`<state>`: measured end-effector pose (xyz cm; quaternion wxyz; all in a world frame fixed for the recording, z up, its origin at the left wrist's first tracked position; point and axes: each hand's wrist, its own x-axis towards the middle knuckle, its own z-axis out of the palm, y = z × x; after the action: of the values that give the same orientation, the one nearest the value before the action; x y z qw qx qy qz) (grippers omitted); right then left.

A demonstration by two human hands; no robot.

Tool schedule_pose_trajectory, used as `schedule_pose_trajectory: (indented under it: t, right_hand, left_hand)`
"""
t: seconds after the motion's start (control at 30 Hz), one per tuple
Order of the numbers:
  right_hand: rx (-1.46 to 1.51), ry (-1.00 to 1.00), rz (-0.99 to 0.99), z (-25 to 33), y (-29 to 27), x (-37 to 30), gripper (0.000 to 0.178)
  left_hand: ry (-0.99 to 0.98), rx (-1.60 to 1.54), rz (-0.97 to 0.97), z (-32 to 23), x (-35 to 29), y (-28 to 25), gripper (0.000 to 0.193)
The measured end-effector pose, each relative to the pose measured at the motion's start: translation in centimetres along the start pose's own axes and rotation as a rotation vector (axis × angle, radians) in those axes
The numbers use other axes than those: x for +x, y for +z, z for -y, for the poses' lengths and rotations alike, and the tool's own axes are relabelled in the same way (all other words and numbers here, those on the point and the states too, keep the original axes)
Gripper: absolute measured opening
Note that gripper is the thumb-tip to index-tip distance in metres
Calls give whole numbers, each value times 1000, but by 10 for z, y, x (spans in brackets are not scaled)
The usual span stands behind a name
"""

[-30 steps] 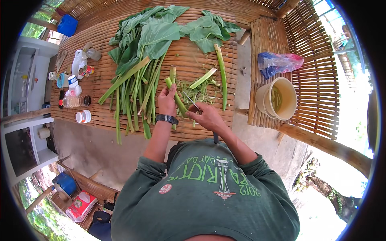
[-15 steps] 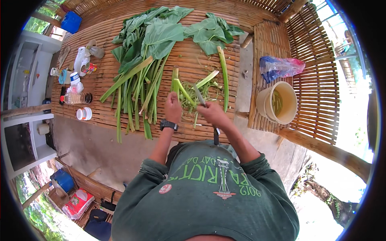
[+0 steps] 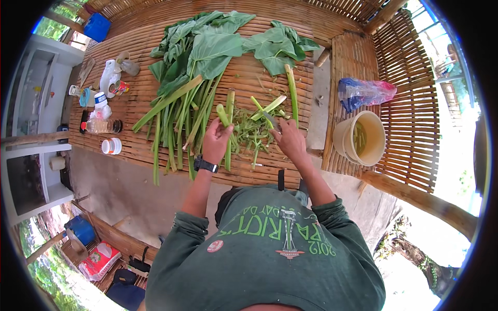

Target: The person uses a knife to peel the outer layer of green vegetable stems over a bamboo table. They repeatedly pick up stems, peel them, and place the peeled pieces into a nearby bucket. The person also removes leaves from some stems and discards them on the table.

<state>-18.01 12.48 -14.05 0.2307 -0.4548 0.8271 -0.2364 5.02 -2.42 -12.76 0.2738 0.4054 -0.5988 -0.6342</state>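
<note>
My left hand, with a black watch on its wrist, grips a short green stalk piece held upright at the fingertips. A longer stalk lies under and beside it on the slatted bamboo table. In my right hand is a knife, its blade slanting to the upper left. A thin green strip lies along the blade; whether the fingers hold it too is unclear. Peelings are scattered between the hands. Just beyond lies a pale cut stalk.
Leafy stalks are heaped left of my hands, with broad leaves at the far side. Another stalk lies right. Bottles and jars stand at the left edge. A cream bucket and plastic bag sit on the right-hand bench.
My left hand has turned and lifted slightly, showing the stalk piece's cut end. The right hand has moved right, away from it, with the knife. The whole view has shifted a little.
</note>
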Motion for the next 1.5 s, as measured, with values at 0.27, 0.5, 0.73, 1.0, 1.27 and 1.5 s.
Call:
schedule_pose_trajectory:
  t: [0.27,0.5,0.73,1.0,1.27,1.5]
  right_hand:
    - [443,-156,-24,91,-54,-30,38]
    - [432,-246,-6,104,-61,-42,41]
    - [390,-423,-38,106,-45,-55,51]
    - [345,-388,-39,116,-48,-58,48]
    - [360,-441,-32,109,-46,-54,48]
    - [368,-416,0,111,-44,-55,52]
  left_hand:
    - [-145,2,45,-56,-9,21,48]
    - [-260,-489,-16,-42,6,28,27]
    - [-419,-860,4,-50,8,43,23]
    - [-460,-1017,-56,-35,3,56,31]
    - [-478,-1080,-31,-43,1,54,31]
    - [-529,-1068,-55,-57,4,53,29]
